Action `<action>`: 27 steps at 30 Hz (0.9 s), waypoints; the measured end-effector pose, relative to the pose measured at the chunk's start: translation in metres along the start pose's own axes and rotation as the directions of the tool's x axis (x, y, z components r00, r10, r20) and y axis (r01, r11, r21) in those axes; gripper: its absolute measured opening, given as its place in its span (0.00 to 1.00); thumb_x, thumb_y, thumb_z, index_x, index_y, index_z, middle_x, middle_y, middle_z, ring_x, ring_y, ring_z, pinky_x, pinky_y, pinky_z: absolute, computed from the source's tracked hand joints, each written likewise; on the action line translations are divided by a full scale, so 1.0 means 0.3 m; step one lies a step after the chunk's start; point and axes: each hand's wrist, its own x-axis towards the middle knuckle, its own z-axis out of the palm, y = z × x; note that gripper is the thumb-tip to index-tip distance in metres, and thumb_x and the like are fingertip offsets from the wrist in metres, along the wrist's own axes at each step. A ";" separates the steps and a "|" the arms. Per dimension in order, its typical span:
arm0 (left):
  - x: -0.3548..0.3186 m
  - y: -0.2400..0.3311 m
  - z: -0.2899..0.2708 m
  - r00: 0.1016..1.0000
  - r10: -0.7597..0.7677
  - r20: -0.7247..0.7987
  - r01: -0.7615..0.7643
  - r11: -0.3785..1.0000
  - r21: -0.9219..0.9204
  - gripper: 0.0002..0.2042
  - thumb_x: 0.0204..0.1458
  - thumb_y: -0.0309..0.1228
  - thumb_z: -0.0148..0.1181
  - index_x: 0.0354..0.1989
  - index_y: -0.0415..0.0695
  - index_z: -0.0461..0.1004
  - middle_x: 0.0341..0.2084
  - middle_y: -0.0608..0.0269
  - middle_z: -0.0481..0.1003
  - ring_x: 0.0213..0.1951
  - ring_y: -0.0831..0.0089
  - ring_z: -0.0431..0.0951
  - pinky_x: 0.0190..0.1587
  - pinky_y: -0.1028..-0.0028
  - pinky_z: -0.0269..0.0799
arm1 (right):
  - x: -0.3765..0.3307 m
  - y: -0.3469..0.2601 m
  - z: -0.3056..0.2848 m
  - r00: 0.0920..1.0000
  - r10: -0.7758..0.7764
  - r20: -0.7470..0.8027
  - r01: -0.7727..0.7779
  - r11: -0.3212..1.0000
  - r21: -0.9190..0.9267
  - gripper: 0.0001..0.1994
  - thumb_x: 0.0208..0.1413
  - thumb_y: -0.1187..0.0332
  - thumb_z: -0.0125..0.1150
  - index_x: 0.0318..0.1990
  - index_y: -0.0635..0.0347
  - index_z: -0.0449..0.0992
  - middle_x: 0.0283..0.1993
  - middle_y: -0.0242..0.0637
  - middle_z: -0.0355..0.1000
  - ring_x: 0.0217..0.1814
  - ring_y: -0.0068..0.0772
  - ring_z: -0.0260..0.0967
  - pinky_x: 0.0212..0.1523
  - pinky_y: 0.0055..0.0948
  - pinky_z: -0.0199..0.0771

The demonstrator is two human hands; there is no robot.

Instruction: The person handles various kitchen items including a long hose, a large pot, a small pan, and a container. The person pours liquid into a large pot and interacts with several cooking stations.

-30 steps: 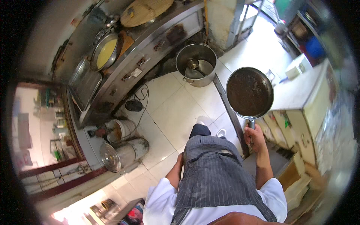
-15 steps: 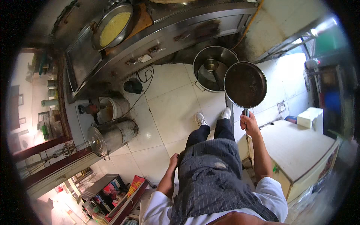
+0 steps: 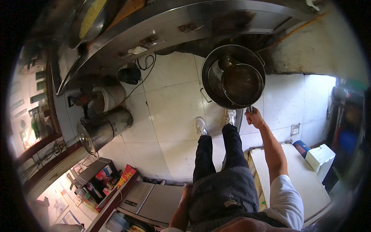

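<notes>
A round pan (image 3: 242, 86) with a brown, dark inside and a pale metal rim hangs over a large steel stockpot (image 3: 208, 73) on the floor. My right hand (image 3: 254, 118) is closed round the pan's handle, arm stretched forward. Part of the pot's inside is hidden under the pan. Beside the pan, a small round metal ladle-like vessel (image 3: 228, 62) shows inside the pot. Low at my left side, next to the dark apron (image 3: 226, 189), is my left hand (image 3: 187, 190). Its fingers are mostly hidden, and nothing shows in it.
A steel counter (image 3: 170, 36) runs across the far side, with a bowl of yellow food (image 3: 91, 19) at its left. On the left floor are a white bucket (image 3: 112, 96), a lidded metal pot (image 3: 106, 129) and a cable (image 3: 141, 85). A white-topped cabinet (image 3: 291, 178) stands right.
My right hand has carried the pan from the pot's right side to over the pot. The view has shifted forward, and my left hand sits lower in it.
</notes>
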 end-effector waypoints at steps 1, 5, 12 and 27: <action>0.012 -0.022 0.044 0.999 -0.036 -0.024 0.036 0.999 -0.020 0.14 0.45 0.40 0.52 0.35 0.45 0.74 0.35 0.52 0.73 0.39 0.54 0.74 0.40 0.61 0.69 | 0.039 0.015 -0.014 1.000 0.025 -0.001 -0.025 1.000 0.010 0.05 0.45 0.73 0.51 0.23 0.57 0.62 0.11 0.31 0.58 0.07 0.23 0.52 0.08 0.24 0.52; 0.032 -0.084 0.213 0.980 0.180 -0.079 -0.161 0.965 0.206 0.15 0.45 0.43 0.53 0.34 0.45 0.75 0.34 0.52 0.74 0.38 0.54 0.75 0.38 0.60 0.71 | 0.175 0.034 -0.043 0.994 0.108 -0.023 -0.108 0.994 -0.015 0.06 0.44 0.74 0.52 0.22 0.56 0.62 0.11 0.31 0.59 0.07 0.23 0.55 0.07 0.25 0.54; 0.045 0.129 0.138 0.995 0.065 0.069 -0.079 0.970 0.228 0.14 0.48 0.41 0.50 0.34 0.44 0.74 0.34 0.50 0.74 0.38 0.50 0.74 0.38 0.56 0.69 | 0.332 0.057 -0.066 0.981 0.163 -0.105 -0.180 0.966 -0.183 0.05 0.43 0.76 0.53 0.22 0.60 0.63 0.12 0.33 0.60 0.08 0.26 0.57 0.07 0.27 0.57; 0.166 0.088 0.143 0.972 -0.234 -0.008 0.234 0.971 0.046 0.12 0.49 0.37 0.47 0.30 0.41 0.73 0.31 0.46 0.74 0.37 0.47 0.73 0.39 0.53 0.67 | 0.374 -0.022 0.089 0.961 0.113 -0.252 -0.184 0.942 -0.281 0.04 0.46 0.75 0.51 0.30 0.66 0.67 0.15 0.40 0.64 0.11 0.31 0.63 0.09 0.31 0.61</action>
